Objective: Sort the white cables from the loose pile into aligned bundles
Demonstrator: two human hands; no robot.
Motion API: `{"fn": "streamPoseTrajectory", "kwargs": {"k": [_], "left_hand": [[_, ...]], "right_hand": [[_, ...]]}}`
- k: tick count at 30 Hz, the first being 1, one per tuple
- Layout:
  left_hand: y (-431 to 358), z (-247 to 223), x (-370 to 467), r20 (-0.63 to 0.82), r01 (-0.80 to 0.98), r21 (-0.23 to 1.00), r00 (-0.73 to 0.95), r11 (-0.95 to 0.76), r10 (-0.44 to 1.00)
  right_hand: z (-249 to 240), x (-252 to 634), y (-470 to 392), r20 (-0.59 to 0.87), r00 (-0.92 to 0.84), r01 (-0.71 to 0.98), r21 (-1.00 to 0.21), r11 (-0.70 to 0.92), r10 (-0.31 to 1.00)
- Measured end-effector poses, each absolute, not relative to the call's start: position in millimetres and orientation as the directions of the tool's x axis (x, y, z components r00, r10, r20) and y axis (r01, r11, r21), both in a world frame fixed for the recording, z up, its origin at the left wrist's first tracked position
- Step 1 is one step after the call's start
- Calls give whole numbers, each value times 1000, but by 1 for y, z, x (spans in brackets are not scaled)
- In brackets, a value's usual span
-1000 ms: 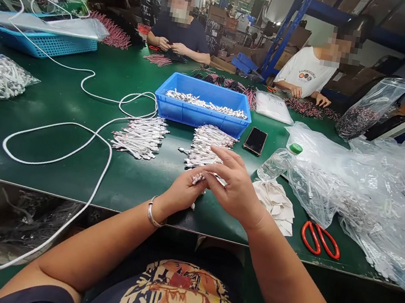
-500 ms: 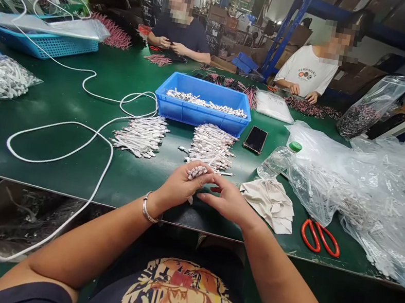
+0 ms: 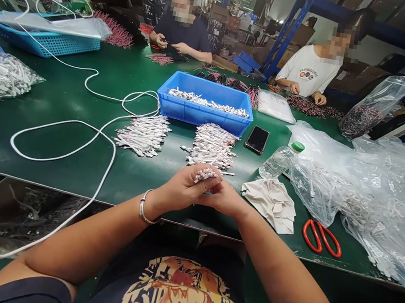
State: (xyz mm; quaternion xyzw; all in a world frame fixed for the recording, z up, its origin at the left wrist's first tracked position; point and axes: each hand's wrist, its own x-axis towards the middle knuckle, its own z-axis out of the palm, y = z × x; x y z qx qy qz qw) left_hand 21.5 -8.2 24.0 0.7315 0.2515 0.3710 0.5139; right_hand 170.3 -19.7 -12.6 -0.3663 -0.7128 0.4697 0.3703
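Observation:
My left hand (image 3: 179,186) is closed around a bundle of short white cables (image 3: 206,175), their pale connector ends fanned out above the thumb. Against it, my right hand (image 3: 228,199) closes on the lower part of the same bundle; some of its fingers are hidden behind the left. Just beyond my hands lies a pile of white cables (image 3: 215,143), stacked crosswise. A second cable pile (image 3: 143,135) sits to its left. Behind both piles stands a blue bin (image 3: 203,116) holding more white cable pieces.
A phone (image 3: 257,139), a green-capped bottle (image 3: 278,162), a crumpled cloth (image 3: 270,204) and red-handled scissors (image 3: 322,238) lie to the right, near large plastic bags (image 3: 367,196). A long white cord (image 3: 68,122) loops across the left. Two people work across the table.
My right hand has moved in against the left, its fingers going from spread to closed around the bundle. The bundle's connector ends tilt more into view.

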Motion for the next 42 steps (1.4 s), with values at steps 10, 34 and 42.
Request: {"fn": "streamPoseTrajectory", "kwargs": {"k": [10,34,42], "left_hand": [[0,8,13,360,209,709,715,-674,600],[-27,2,34,-290,-736,633,63,241,955],[-34,2,23,-295,-736,628,72,251,953]], "right_hand": [[-31,156,1,288,-523,396,-751,528,802],[-12,120,-45,474,16,151,-871,467,880],[-21,118,-65,361,89,102,-930,352,928]]}}
